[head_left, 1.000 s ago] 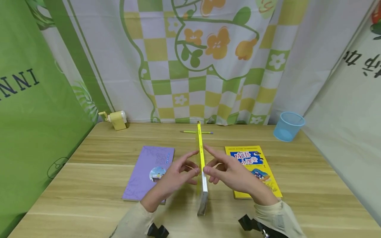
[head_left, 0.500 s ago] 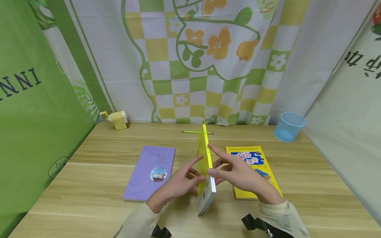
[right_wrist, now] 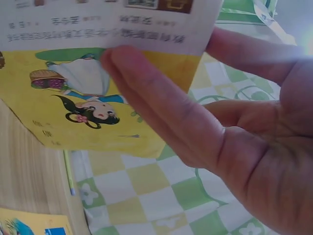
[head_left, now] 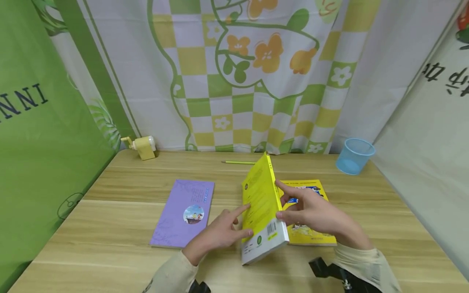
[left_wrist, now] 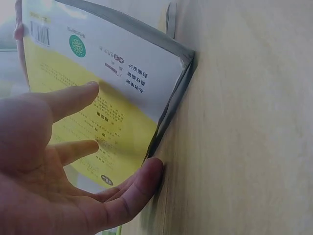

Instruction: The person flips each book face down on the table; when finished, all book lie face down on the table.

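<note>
A yellow book [head_left: 261, 195] with a white lower band stands tilted at the middle of the table, its spine raised to the right and its back cover facing left. My right hand [head_left: 316, 213] holds it at the spine, thumb on the spine edge and fingers along the illustrated front cover [right_wrist: 88, 93]. My left hand [head_left: 220, 234] touches the back cover [left_wrist: 112, 63] with thumb and fairly straight fingers, while other fingers reach down by the lower edge near the tabletop. Behind the right hand, another yellow book [head_left: 311, 234] lies flat, partly hidden.
A purple book [head_left: 176, 219] lies flat at the left. Towards the back edge are a pencil [head_left: 238, 162], a yellow pencil sharpener [head_left: 146, 148] with a crank and a blue mesh bin [head_left: 354, 158]. A patterned curtain [head_left: 242, 110] hangs behind the wooden table [head_left: 110, 228].
The upright yellow book has turned and tipped, its spine moving right so the back cover shows. My right hand has moved right with it; my left fingers have come onto the back cover.
</note>
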The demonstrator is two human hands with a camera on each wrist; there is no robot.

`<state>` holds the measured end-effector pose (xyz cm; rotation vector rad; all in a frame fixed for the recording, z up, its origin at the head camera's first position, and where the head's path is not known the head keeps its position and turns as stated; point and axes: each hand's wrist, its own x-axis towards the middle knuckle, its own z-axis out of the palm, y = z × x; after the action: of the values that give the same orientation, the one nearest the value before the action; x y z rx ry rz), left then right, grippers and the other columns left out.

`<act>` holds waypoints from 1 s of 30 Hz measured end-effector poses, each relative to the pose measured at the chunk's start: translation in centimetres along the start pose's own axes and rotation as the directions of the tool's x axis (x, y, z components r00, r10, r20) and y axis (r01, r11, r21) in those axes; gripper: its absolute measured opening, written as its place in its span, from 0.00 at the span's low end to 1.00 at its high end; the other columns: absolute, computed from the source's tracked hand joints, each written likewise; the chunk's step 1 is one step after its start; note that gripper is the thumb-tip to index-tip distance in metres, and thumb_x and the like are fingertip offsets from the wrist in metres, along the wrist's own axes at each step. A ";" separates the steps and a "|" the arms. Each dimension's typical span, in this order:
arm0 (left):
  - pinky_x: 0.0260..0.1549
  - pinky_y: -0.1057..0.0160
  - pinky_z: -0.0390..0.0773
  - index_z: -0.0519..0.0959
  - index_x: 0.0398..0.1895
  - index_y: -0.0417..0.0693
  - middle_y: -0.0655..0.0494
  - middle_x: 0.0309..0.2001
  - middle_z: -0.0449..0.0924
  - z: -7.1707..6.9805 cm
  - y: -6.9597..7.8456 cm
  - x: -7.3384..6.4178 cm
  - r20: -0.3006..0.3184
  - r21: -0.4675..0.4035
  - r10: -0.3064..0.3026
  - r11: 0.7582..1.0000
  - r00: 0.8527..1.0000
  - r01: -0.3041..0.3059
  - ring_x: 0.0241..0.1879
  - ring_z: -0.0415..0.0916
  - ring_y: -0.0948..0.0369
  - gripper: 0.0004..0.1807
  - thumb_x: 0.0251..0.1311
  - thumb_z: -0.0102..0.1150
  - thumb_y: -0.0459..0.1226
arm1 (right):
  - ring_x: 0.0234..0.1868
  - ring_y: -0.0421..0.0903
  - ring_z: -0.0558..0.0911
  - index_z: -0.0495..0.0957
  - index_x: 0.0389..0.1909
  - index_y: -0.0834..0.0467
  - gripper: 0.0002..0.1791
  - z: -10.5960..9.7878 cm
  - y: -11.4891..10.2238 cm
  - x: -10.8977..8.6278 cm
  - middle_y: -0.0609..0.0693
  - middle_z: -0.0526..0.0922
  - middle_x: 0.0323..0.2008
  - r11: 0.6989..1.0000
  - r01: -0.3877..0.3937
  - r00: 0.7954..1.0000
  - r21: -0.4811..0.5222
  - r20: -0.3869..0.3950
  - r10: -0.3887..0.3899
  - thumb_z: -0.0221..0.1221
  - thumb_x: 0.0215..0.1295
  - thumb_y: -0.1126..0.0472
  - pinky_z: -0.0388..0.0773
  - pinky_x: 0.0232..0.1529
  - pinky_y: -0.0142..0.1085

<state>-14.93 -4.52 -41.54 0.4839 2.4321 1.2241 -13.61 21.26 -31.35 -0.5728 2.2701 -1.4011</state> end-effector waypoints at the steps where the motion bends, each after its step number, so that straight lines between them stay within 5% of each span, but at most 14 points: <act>1: 0.29 0.62 0.77 0.61 0.78 0.59 0.35 0.53 0.70 0.0 0.1 -0.1 -0.001 0.006 -0.011 1.000 1.000 0.011 0.35 0.72 0.55 0.42 0.62 0.68 0.48 | 0.40 0.48 0.85 0.46 0.79 0.67 0.48 0.0 0.0 -0.1 0.63 0.68 0.47 1.000 0.002 1.000 -0.005 0.002 -0.002 0.64 0.68 0.61 0.81 0.33 0.35; 11: 0.30 0.60 0.74 0.60 0.79 0.60 0.41 0.50 0.70 -0.2 0.0 -0.3 -0.036 0.086 -0.069 0.994 0.997 0.072 0.36 0.70 0.55 0.43 0.62 0.67 0.49 | 0.37 0.47 0.82 0.49 0.77 0.72 0.46 -0.1 0.5 0.5 0.59 0.70 0.43 0.996 -0.038 0.999 -0.079 0.008 0.039 0.66 0.64 0.66 0.76 0.28 0.31; 14: 0.42 0.48 0.79 0.61 0.78 0.60 0.32 0.62 0.66 -0.4 0.0 -0.5 -0.056 0.115 -0.101 0.987 0.993 0.107 0.50 0.74 0.44 0.42 0.63 0.66 0.50 | 0.36 0.46 0.80 0.52 0.75 0.74 0.47 0.0 1.4 1.0 0.58 0.74 0.41 0.988 -0.064 0.998 -0.140 -0.005 0.064 0.68 0.60 0.69 0.76 0.29 0.31; 16: 0.55 0.38 0.75 0.62 0.78 0.60 0.26 0.71 0.57 -0.5 -0.1 -0.6 -0.069 0.139 -0.123 0.982 0.990 0.131 0.64 0.68 0.36 0.40 0.63 0.65 0.51 | 0.34 0.46 0.79 0.54 0.73 0.76 0.47 0.2 2.0 1.4 0.56 0.77 0.40 0.976 -0.087 0.996 -0.198 -0.024 0.084 0.70 0.58 0.70 0.75 0.30 0.31; 19: 0.63 0.33 0.67 0.64 0.77 0.57 0.23 0.75 0.47 -0.7 -0.3 -0.7 -0.097 0.172 -0.134 0.974 0.986 0.149 0.71 0.59 0.35 0.39 0.63 0.65 0.49 | 0.32 0.45 0.76 0.58 0.72 0.75 0.46 0.9 2.8 2.3 0.54 0.78 0.35 0.950 -0.151 0.988 -0.273 -0.072 0.136 0.71 0.55 0.71 0.75 0.30 0.33; 23: 0.54 0.42 0.76 0.67 0.75 0.52 0.23 0.70 0.54 -0.7 -0.5 -0.6 -0.145 0.233 -0.124 0.960 0.982 0.156 0.56 0.68 0.42 0.39 0.61 0.67 0.47 | 0.28 0.45 0.76 0.64 0.70 0.73 0.45 1.9 3.7 3.3 0.53 0.76 0.29 0.908 -0.275 0.960 -0.317 -0.141 0.242 0.73 0.52 0.71 0.73 0.29 0.34; 26: 0.47 0.47 0.78 0.69 0.74 0.50 0.23 0.68 0.55 -0.5 -0.5 -0.5 -0.173 0.278 -0.113 0.947 0.978 0.159 0.51 0.69 0.44 0.38 0.60 0.68 0.46 | 0.25 0.45 0.77 0.79 0.53 0.70 0.28 2.6 4.4 4.0 0.52 0.77 0.25 0.866 -0.339 0.940 -0.368 -0.169 0.296 0.75 0.50 0.69 0.71 0.27 0.34; 30: 0.43 0.50 0.78 0.71 0.72 0.48 0.25 0.66 0.56 -0.2 -0.4 -0.5 -0.196 0.321 -0.096 0.934 0.976 0.156 0.49 0.69 0.46 0.36 0.59 0.69 0.44 | 0.23 0.45 0.78 0.79 0.28 0.61 0.13 3.4 4.8 4.4 0.52 0.79 0.22 0.817 -0.394 0.919 -0.421 -0.175 0.353 0.76 0.50 0.67 0.69 0.24 0.32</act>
<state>-14.67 -5.11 -41.60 0.3124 2.7925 0.8331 -16.08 18.33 -37.69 -0.1685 2.6147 -0.7218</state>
